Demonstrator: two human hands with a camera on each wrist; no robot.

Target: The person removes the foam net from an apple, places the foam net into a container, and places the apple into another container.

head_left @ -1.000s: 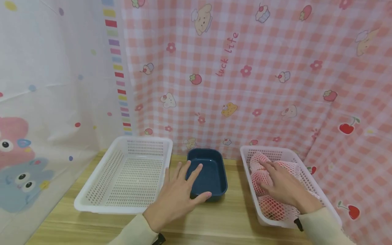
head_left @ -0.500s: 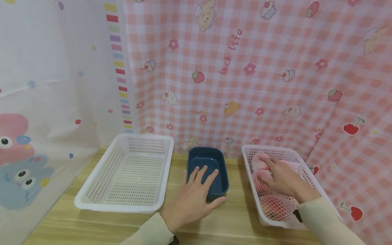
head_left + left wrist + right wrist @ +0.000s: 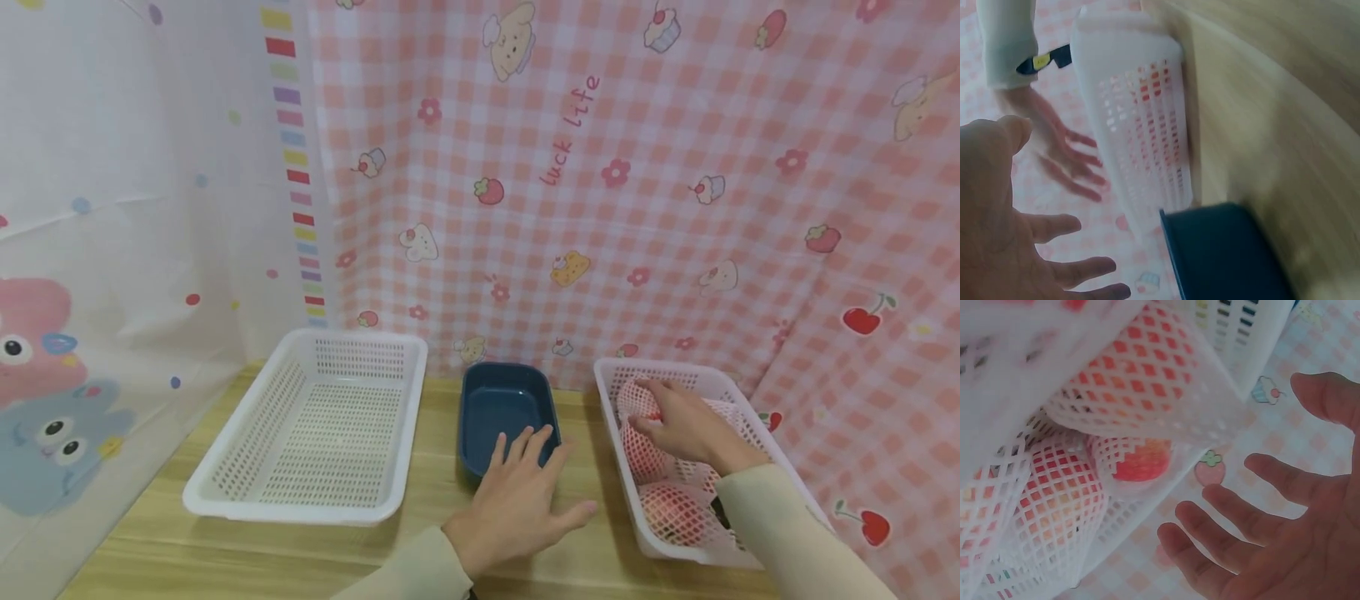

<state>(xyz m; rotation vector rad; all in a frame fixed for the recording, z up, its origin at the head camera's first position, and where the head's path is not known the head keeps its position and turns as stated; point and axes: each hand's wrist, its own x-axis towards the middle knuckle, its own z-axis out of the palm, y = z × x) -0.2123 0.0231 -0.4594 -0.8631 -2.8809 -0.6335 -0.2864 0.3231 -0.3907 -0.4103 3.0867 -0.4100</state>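
Note:
My right hand hovers over the white basket on the right, fingers spread and holding nothing. Several red-and-yellow apples in white foam nets lie in that basket. In the right wrist view, one apple shows bare red skin past its net, and my fingertips are apart from the fruit. My left hand is spread above the front right corner of the dark blue dish, with nothing in its grasp. The left wrist view shows the left fingers loosely extended beside the dish.
A larger white perforated basket stands on the left of the wooden table, with nothing in it. A pink checked curtain hangs right behind the containers, and a pale printed sheet borders the left side.
My left hand has moved right and nearer to me, from the dish's left side to its front right corner. The right hand has shifted slightly over the apples.

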